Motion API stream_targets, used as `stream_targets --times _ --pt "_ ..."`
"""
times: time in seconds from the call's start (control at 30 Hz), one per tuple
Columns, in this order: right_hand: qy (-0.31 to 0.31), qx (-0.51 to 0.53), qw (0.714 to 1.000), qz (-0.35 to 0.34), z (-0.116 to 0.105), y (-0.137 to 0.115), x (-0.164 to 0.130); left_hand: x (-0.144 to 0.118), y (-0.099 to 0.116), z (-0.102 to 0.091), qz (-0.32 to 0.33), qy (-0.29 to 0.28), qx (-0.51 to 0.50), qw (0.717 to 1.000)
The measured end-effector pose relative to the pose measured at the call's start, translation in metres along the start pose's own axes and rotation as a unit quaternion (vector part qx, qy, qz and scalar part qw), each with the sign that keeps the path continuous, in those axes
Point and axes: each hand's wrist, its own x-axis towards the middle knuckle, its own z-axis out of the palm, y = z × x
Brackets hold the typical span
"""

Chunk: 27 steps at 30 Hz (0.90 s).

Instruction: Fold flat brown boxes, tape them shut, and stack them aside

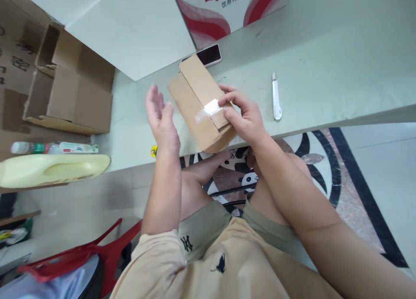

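Pale green table (325, 52) against white wall, right hand (243, 117) pressing taped cardboard box (198, 104), left hand (162, 117) open, grip wide

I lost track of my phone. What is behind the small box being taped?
A phone lies on the table just behind the box, its dark screen showing. Its near end is hidden by the box.
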Motion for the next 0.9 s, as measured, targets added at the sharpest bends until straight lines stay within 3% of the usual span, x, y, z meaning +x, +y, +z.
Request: stream_targets --times 0.07,0.17,0.23,0.33,0.4,0.47,0.57,0.63,0.8,0.9 --pt "-0.001 -0.003 1.0 -0.001 0.001 -0.001 0.0 0.021 0.023 0.002 0.121 -0.037 0.067 0.99" --pt "0.0 -0.005 1.0 0.001 -0.001 -0.003 -0.002 0.055 0.044 0.026 0.155 -0.132 0.189 0.961" --pt "0.006 -0.02 1.0 0.005 -0.005 -0.005 -0.004 0.071 0.047 0.045 0.116 -0.162 0.183 0.963" --pt "0.068 -0.11 0.991 0.026 -0.017 -0.005 -0.005 0.079 0.042 0.059 -0.057 -0.17 0.039 0.983" --pt "0.116 -0.217 0.966 0.079 -0.028 -0.003 -0.005 0.078 0.037 0.057 -0.127 -0.152 -0.026 0.98" --pt "0.132 -0.328 0.919 0.176 -0.039 0.0 -0.004 0.074 0.035 0.05 -0.134 -0.152 -0.013 0.979" --pt "0.084 -0.44 0.841 0.305 -0.051 0.005 -0.005 0.068 0.037 0.043 -0.099 -0.164 0.073 0.979" --pt "0.032 -0.475 0.819 0.321 -0.056 0.006 -0.008 0.063 0.04 0.043 -0.096 -0.141 0.103 0.98" --pt "-0.02 -0.472 0.832 0.292 -0.058 0.01 -0.01 0.055 0.046 0.055 -0.133 -0.077 -0.033 0.988" --pt "0.012 -0.43 0.861 0.271 -0.056 0.014 -0.007 0.055 0.045 0.059 -0.098 -0.093 0.0 0.991"
